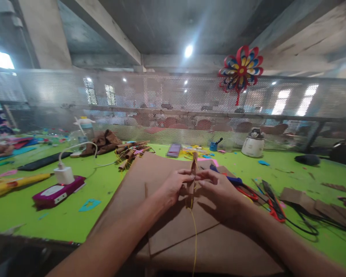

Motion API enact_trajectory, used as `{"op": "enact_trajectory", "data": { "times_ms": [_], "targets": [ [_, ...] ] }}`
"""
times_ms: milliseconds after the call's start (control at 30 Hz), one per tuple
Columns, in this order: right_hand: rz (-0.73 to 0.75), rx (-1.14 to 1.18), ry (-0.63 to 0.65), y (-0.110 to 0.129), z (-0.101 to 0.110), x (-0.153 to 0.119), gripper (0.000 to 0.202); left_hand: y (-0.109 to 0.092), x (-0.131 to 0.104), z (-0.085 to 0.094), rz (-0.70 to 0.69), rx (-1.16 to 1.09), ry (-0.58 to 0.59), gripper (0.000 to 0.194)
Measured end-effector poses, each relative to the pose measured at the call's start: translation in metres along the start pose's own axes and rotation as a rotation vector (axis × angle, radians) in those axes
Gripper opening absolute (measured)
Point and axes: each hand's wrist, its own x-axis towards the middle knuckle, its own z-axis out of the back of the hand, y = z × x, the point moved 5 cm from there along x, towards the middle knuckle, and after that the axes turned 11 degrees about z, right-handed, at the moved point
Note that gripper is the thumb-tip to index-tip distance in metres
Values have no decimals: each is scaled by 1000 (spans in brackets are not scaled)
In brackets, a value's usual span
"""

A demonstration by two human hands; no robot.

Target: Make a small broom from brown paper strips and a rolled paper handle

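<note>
Holding a slim brown tube point(194, 164), rolled paper by the look of it, roughly upright over a flat brown cardboard sheet point(173, 242) on the bright green table point(99, 217).

Left hand point(173, 188): thumb and fingers clamped on the tube around mid-length. Right hand point(220, 188): fingertips bunched at the same spot; can't tell whether they're closed on tube, string or nothing.

Thin yellow string point(195, 234) at the tube, long tail running down the sheet toward the person.

Status, my read: rolling done on this one, stringing partway. Any knot is hidden by fingers. Tail is loose and uncut, so securing it seems outstanding. Pile of similar brown tubes tangled with yellow string point(134, 152) sits back left; can't confirm those are finished.

Red-handled tool point(276, 212) and blue-handled tool point(235, 180) lie right, neither in hand.
</note>
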Motion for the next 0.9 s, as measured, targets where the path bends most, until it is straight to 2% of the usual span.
{"op": "enact_trajectory", "data": {
  "times_ms": [167, 300, 367, 433, 533, 633, 767, 900],
  "targets": [
    [-327, 531, -95, -26, -4, -1, 18, -1, 0, -2, -48, 3, -37, 15],
    [-338, 655, -219, -27, 11, 1, 18, -7, -1, 4, -127, 56, -138, 5],
    [-355, 738, -198, -22, 8, 1, 21, -9, -2, 6, -127, 65, -172, 4],
    [-379, 783, -113, -14, -1, -1, 24, -10, -3, 8, -125, 72, -201, 5],
    [-426, 744, 63, -2, -23, -7, 30, -11, -4, 9, -165, 72, -238, 6],
    [-456, 566, 186, 3, -41, -12, 37, -11, -3, 6, -176, 4, -197, 7],
    [-473, 369, 228, 3, -46, -10, 46, -14, -7, 0, -171, -77, -121, 8],
    [-493, 355, 196, -2, -44, -10, 48, -23, -15, 3, -213, -126, -146, 6]
  ]
}}
